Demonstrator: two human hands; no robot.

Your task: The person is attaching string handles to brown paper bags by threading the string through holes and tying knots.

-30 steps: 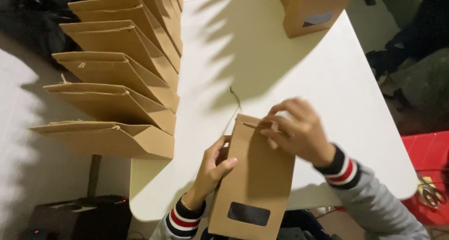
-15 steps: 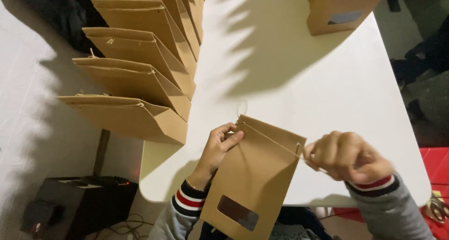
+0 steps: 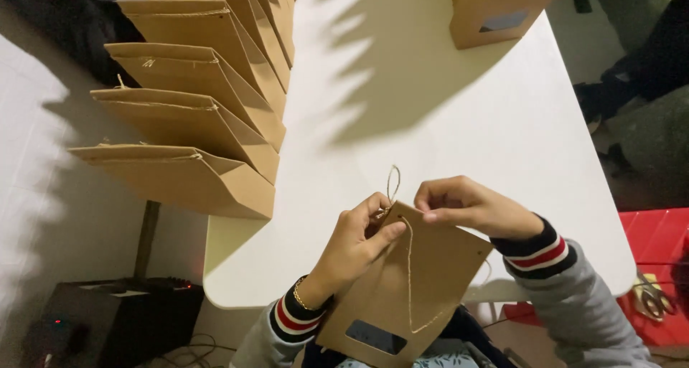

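I hold a brown paper bag (image 3: 409, 296) with a small dark window over the near edge of the white table (image 3: 430, 124). My left hand (image 3: 355, 242) pinches the bag's top left corner, where a loop of thin twine (image 3: 392, 181) sticks up. My right hand (image 3: 466, 206) grips the bag's top edge just to the right, fingers closed on the twine. A length of the twine hangs down the bag's face in a V shape. Both wrists wear striped cuffs.
A row of several finished brown paper bags (image 3: 194, 117) lies overlapping along the table's left side. Another upright bag (image 3: 495, 13) stands at the far edge. A black box (image 3: 108, 318) sits on the floor at left, a red crate (image 3: 660, 267) at right.
My right hand has moved in from the bag's right corner to its top left, beside my left hand. The twine now runs down the bag's face.
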